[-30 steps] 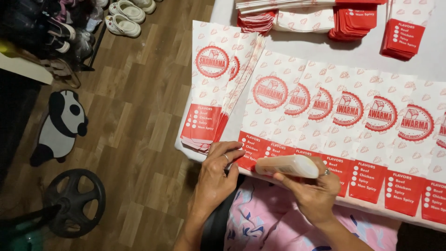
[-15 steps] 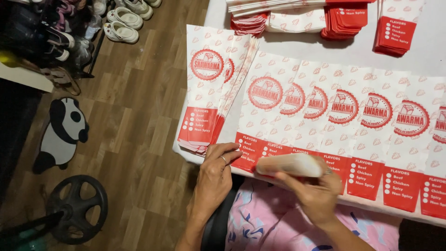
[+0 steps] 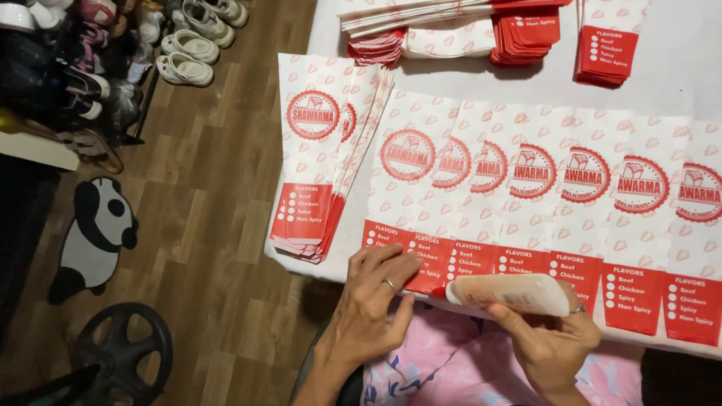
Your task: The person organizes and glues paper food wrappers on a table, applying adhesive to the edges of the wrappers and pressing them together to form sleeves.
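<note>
At table edge: left hand (image 3: pixel 372 308) fingers flat, together, pinning row of overlapped red-and-white paper bags (image 3: pixel 526 218) steady; right hand (image 3: pixel 553 342) fingers clamped round white glue bottle (image 3: pixel 511 293), nozzle at red flap.

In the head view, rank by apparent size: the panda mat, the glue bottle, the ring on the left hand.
1. Panda mat, though it lies farther away on the floor.
2. Glue bottle, held in the right hand.
3. Ring on the left hand.

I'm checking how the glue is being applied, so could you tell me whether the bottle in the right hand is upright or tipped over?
Tipped. The glue bottle lies nearly level in the right hand, its red tip pointing left.
</note>
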